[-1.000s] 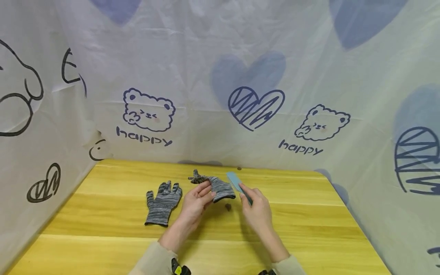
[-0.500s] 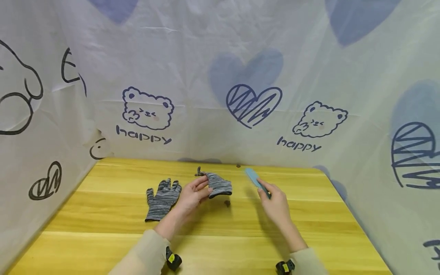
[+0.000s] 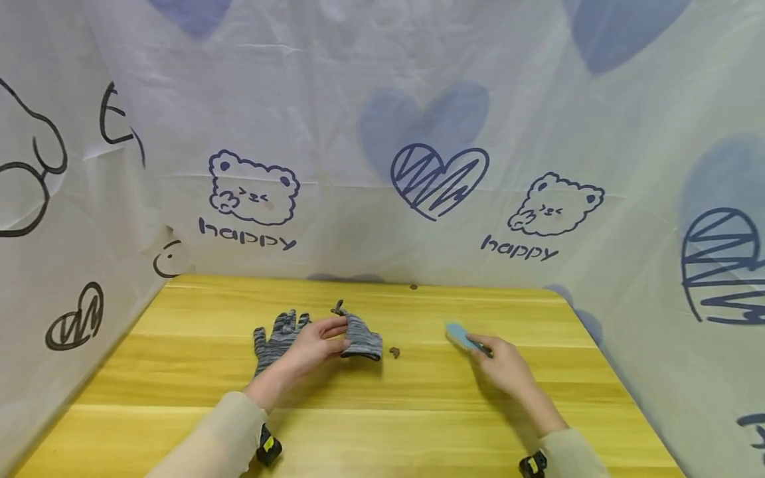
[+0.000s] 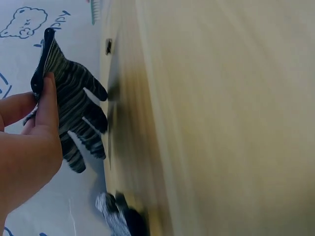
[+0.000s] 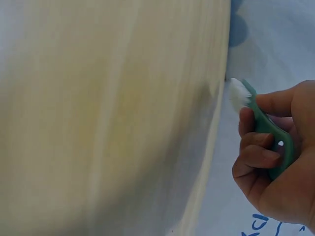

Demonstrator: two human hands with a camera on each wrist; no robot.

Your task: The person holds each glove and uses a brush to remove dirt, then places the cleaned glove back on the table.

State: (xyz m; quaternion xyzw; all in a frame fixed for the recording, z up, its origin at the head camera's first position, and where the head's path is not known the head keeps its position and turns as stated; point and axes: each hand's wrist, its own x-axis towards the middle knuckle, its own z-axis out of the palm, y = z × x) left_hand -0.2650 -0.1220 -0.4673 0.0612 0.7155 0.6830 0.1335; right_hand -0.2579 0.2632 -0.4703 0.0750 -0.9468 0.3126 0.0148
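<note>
In the head view my left hand [image 3: 317, 346] pinches a grey-striped knit glove [image 3: 362, 338] and holds it above the table. The left wrist view shows thumb and fingers at the dark-edged cuff, with the fingers of the glove [image 4: 74, 101] hanging free. Partly hidden behind the left hand, a matching glove [image 3: 276, 348] lies flat. To the right and apart from the gloves, my right hand [image 3: 508, 365] grips a small scrubbing brush [image 3: 460, 335]. Its green handle and white bristles [image 5: 239, 93] show in the right wrist view.
A small brown clump [image 3: 394, 352] lies on the yellow wooden table [image 3: 358, 431], just right of the held glove. Another dark bit [image 3: 414, 287] sits by the table's back edge. White printed cloth [image 3: 335, 133] hangs behind and at both sides.
My right hand has moved right and nearer with the brush, away from the glove. My left hand has shifted left with its glove, now covering part of the lying glove.
</note>
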